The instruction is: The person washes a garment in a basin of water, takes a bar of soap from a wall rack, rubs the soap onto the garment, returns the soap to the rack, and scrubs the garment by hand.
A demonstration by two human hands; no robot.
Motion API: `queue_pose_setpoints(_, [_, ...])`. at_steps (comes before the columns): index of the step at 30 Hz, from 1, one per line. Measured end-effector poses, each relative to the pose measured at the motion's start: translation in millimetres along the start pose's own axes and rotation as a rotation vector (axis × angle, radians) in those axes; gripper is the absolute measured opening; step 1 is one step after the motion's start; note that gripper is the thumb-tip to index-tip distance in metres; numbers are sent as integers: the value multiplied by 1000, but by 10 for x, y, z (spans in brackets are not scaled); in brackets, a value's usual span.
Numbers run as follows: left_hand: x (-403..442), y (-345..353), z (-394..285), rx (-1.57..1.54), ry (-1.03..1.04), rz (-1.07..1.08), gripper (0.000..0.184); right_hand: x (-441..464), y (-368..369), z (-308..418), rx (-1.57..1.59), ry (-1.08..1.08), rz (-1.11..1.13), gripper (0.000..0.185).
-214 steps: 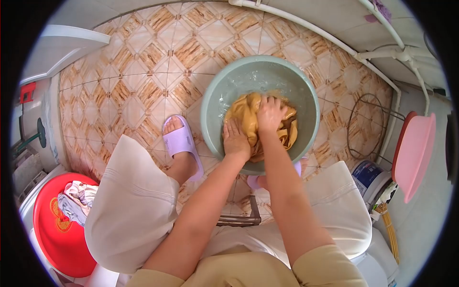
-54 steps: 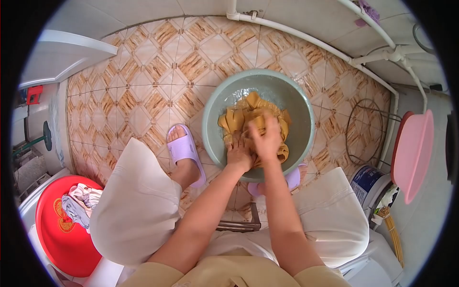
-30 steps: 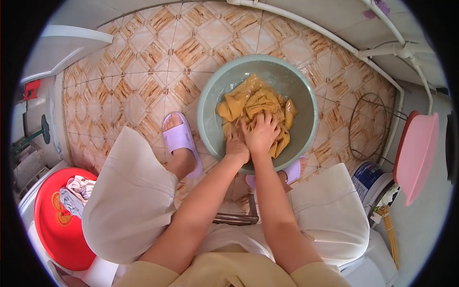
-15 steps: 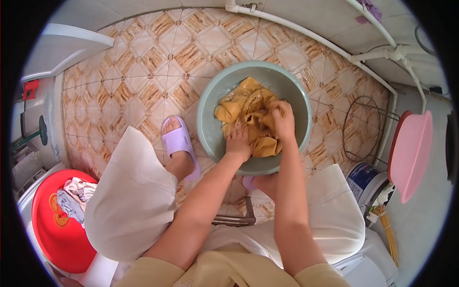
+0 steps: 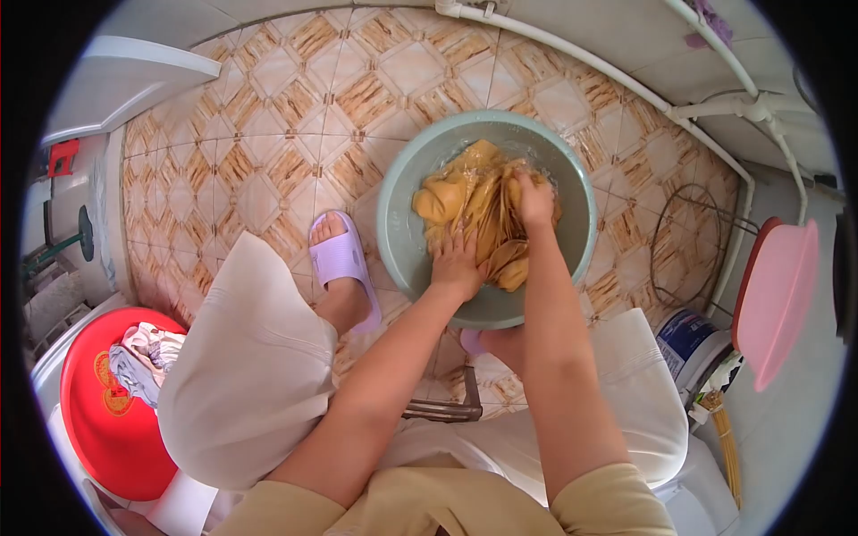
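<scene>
A wet mustard-yellow cloth [image 5: 483,210] lies bunched in water inside a grey-green basin [image 5: 393,228] on the tiled floor. My left hand [image 5: 458,266] presses on the cloth's near left part, its fingers spread. Farther right and a bit higher, my right hand [image 5: 534,198] is closed on a fold of the same cloth, with its fingertips partly hidden. Folds in the cloth run stretched between the two hands.
At the lower left, a red basin [image 5: 116,447] holds crumpled clothes [image 5: 143,357]. On the right are a pink basin [image 5: 776,299], a wire ring stand [image 5: 688,241] and a white-and-blue bucket [image 5: 686,344]. Purple slippers [image 5: 341,259] are on my feet beside the wash basin.
Over the last second my right hand has moved from the cloth's middle to its right side and taken hold of a fold. My left hand stays on the near left part.
</scene>
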State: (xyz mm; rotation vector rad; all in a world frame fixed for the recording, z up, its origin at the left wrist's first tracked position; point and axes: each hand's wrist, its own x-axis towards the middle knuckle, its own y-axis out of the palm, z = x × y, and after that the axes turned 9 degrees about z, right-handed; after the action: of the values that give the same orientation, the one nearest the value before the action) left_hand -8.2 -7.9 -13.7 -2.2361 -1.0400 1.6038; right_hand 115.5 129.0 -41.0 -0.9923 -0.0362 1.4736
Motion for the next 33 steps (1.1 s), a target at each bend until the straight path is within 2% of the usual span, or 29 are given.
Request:
queue_pose_setpoints(1, [1,-6,-1,-3,3,-9,75,-20,-57,21,-2,-9,-4,40])
queue_pose_setpoints(3, [-18,7,-6,28,-8,-8,74,-255,-208,-2,817,210,164,38])
queue_pose_setpoints(4, [-14,-5,-9,23,-8,-9,74,-455,-277,35,812,209,165,38])
queue_pose_setpoints(6, [-31,-16,-10,65,-6,18,74,-869,-309,77,902,36,163,36])
queue_pose_setpoints(7, [-39,-20,1,65,-12,26,74,-916,-194,-49,903,45,166,36])
queue_pose_setpoints(9, [-61,-20,40,6,40,19,74,-984,133,-351,-163,-311,-207,42])
queue_pose_setpoints(10, [-42,27,63,11,37,27,74,-1083,263,-176,-344,-235,-252,41])
queue_pose_setpoints(11, [-5,94,91,37,29,0,75,-1044,321,-156,-340,-228,-248,41])
queue_pose_setpoints(13, [-20,102,75,66,19,-17,76,-849,430,-104,-609,-282,-276,40])
queue_pose_setpoints(15, [-78,-25,-3,-10,-14,81,77,-561,363,28,-621,-281,-276,38])
queue_pose_setpoints(17, [-109,-37,-37,-19,4,8,77,-387,233,199,-578,-30,25,42])
queue_pose_setpoints(18, [-86,-29,-40,-15,-3,6,76,-282,189,246,-574,-31,16,42])
queue_pose_setpoints(20, [-62,-12,-59,-15,4,-6,76,-140,41,323,-452,173,56,47])
queue_pose_setpoints(21, [-57,-3,-47,-35,-4,12,75,-96,-51,260,-455,166,42,47])
queue_pose_setpoints(23, [-34,-11,-57,-57,-6,28,75,-49,-128,-1,101,66,45,53])
queue_pose_setpoints(24, [-30,-4,-62,-13,-22,43,76,-156,-117,-91,228,-30,-43,48])
queue_pose_setpoints(25, [-29,9,-65,31,-40,60,77,-322,-122,-137,223,-29,-42,48])
queue_pose_setpoints(27, [-56,-39,-83,56,-43,84,79,-738,-61,-214,538,-89,141,46])
queue_pose_setpoints(29, [-66,-27,-53,90,-48,109,80,-1100,325,-307,442,-51,-143,45])
queue_pose_setpoints(30, [-74,7,-6,94,-27,65,75,-1222,429,-329,-95,-214,-190,47])
queue_pose_setpoints(31, [-83,47,42,101,-6,24,70,-1261,478,-245,-90,-203,-186,47])
queue_pose_setpoints(33, [-60,128,115,59,20,-5,68,-1175,520,-31,-477,-89,-187,42])
